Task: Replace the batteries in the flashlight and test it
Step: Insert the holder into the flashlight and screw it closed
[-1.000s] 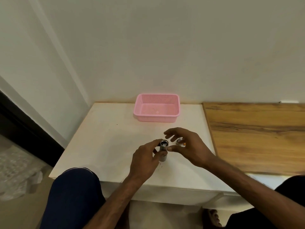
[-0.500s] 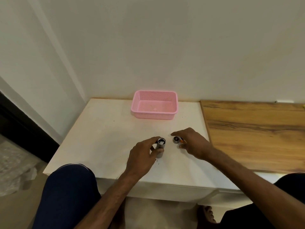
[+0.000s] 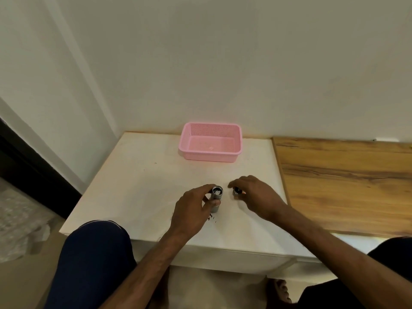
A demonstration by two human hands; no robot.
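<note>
White tabletop (image 3: 138, 186) carries it all — the left hand (image 3: 191, 210) grips the flashlight (image 3: 215, 198) upright, open end up, while at its 3 o'clock the right hand (image 3: 256, 197) pinches a small dark piece (image 3: 236, 191) (cap or battery, unclear) just beside it.

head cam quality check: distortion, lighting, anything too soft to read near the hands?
Head view: wide-angle bowing at the wall edges; soft, even light, no glare; flashlight in left hand reads fine; small dark part under right hand too small and soft to identify.
</note>
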